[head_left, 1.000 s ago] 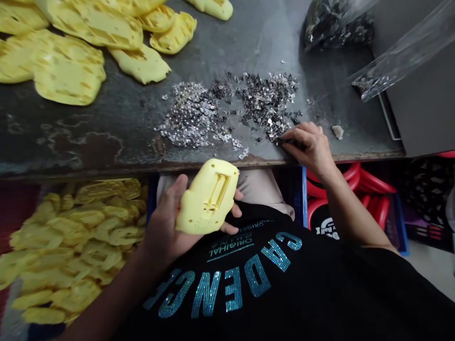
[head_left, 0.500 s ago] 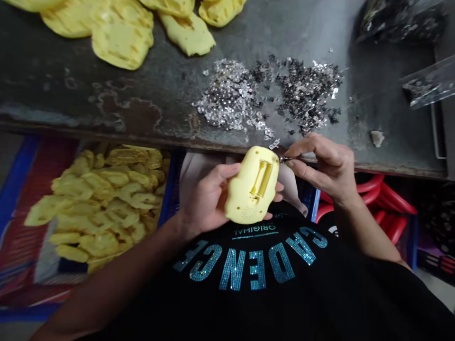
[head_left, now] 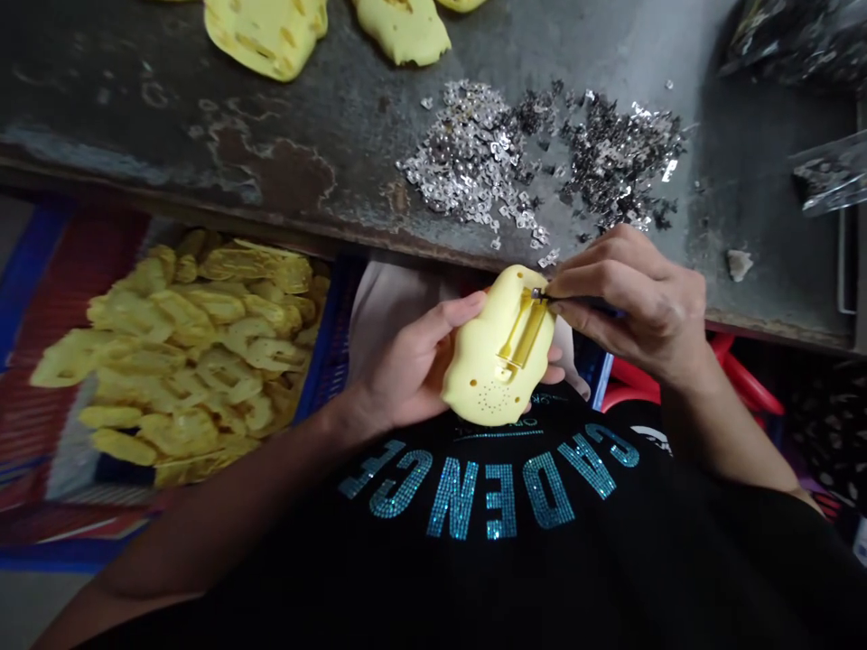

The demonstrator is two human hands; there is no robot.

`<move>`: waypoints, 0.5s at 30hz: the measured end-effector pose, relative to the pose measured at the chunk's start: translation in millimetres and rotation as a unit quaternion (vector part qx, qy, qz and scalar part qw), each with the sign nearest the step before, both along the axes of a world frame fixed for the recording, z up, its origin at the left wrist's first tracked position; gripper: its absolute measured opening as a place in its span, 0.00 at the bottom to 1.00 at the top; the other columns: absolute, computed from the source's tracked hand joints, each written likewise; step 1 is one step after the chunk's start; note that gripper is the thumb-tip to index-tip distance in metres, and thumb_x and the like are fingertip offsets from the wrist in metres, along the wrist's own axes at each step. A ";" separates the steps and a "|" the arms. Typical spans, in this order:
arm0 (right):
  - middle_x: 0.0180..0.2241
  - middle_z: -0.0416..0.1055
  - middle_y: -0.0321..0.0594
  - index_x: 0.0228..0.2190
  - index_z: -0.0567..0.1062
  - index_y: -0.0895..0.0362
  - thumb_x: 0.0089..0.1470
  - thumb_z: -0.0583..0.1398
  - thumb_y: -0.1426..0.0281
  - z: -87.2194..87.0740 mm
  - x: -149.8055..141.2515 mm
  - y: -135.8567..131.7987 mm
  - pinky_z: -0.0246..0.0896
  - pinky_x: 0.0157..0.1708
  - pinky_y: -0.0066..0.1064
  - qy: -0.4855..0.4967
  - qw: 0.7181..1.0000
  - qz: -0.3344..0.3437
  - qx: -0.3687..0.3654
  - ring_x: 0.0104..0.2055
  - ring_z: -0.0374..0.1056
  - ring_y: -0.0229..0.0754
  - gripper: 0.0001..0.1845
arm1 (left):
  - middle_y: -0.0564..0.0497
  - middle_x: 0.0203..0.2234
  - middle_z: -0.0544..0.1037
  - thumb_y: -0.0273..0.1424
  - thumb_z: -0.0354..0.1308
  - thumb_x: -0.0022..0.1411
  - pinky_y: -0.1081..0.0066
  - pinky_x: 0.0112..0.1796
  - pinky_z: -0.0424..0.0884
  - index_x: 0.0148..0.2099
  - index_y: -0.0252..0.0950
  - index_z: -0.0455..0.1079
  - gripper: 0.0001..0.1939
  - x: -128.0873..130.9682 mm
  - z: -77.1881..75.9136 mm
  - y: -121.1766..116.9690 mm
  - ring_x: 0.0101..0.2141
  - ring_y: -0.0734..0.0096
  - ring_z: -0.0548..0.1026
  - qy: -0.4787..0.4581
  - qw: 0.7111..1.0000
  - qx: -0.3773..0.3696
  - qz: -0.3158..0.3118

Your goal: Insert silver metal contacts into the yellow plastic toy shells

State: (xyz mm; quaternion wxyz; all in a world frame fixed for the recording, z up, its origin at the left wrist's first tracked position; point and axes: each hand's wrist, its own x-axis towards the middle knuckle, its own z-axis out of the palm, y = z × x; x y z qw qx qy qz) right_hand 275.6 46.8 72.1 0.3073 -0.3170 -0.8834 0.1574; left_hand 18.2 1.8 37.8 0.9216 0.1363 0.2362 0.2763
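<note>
My left hand (head_left: pixel 424 357) holds a yellow plastic shell (head_left: pixel 474 366) from the side, thumb on its face and fingers beneath. The shell has a long battery compartment (head_left: pixel 526 334), screw holes and a patch of small holes. My right hand (head_left: pixel 629 293) pinches dark slim tweezers (head_left: pixel 575 299), partly hidden by the fingers. At their tip a small shiny metal contact (head_left: pixel 537 293) sits at the upper end of the compartment; whether it is seated I cannot tell. Beyond lie a pile of silvery metal contacts (head_left: pixel 467 162) and a pile of darker spring contacts (head_left: pixel 619 158).
More yellow shells (head_left: pixel 267 36) lie at the back left of the metal table (head_left: pixel 169 135). A blue-rimmed crate (head_left: pixel 325 352) below holds yellow parts (head_left: pixel 196 352). Bags of metal parts (head_left: pixel 786 45) and a whitish lump (head_left: pixel 740 264) are at right. Red rings (head_left: pixel 751 384) lie below.
My right hand has moved from the dark contact pile to the shell, bringing a metal contact to the compartment's upper end. My left hand keeps the shell. The view has shifted.
</note>
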 end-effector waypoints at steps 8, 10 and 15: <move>0.45 0.85 0.38 0.48 0.84 0.46 0.75 0.65 0.61 5.9 0.5 -2.3 0.78 0.49 0.48 -0.059 0.998 -0.028 0.000 0.44 0.80 0.48 0.07 | 0.37 0.50 0.90 0.52 0.61 0.74 0.50 0.43 0.87 0.69 0.35 0.73 0.33 3.5 7.7 1.0 0.50 0.36 0.90 0.045 0.999 0.018 0.002; 0.45 0.86 0.37 0.47 0.84 0.45 0.75 0.65 0.62 5.3 -0.3 -1.9 0.78 0.48 0.47 -0.065 0.997 -0.025 0.019 0.44 0.81 0.47 0.06 | 0.37 0.50 0.90 0.53 0.62 0.73 0.51 0.42 0.87 0.69 0.35 0.73 0.34 4.1 8.4 1.1 0.49 0.36 0.90 0.054 0.998 0.024 0.004; 0.45 0.86 0.38 0.51 0.81 0.49 0.73 0.66 0.70 -0.3 -0.3 -1.3 0.79 0.46 0.43 -0.020 0.995 0.009 0.099 0.43 0.80 0.45 0.08 | 0.37 0.50 0.90 0.54 0.62 0.72 0.51 0.41 0.88 0.65 0.35 0.76 0.32 5.1 8.6 1.8 0.48 0.36 0.90 0.068 0.998 0.020 0.003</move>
